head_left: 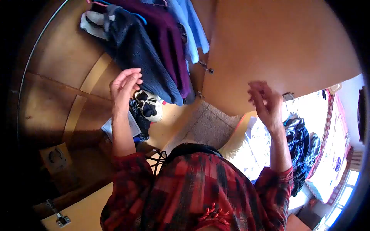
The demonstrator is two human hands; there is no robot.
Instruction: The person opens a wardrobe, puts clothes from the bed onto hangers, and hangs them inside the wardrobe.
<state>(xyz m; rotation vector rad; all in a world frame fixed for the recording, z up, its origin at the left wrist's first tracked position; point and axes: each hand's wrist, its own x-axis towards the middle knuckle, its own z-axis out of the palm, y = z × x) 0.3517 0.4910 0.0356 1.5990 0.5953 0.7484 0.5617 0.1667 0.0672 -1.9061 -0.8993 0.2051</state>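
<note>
My left hand point(126, 82) is raised inside the wardrobe, beside a dark blue ribbed sweater point(142, 57) on a hanger. Its fingers are loosely bent and apart, with nothing visible in them. My right hand point(266, 101) is up in front of the brown wardrobe door point(285, 50). That hand is a little blurred, its fingers half curled and apart, and it appears to hold nothing. Next to the sweater hang a purple garment point(165, 42) and a light blue shirt point(187, 27). Below my left hand lies a cream cloth item with black patches point(150, 107).
Dark clothing point(142, 125) and a pale flat item point(133, 124) lie at the wardrobe bottom. A speckled floor point(208, 125) shows ahead. At right, a heap of dark clothes point(298, 144) rests near a bright bed point(335, 150). A lower door with a hinge point(63, 219) stands at left.
</note>
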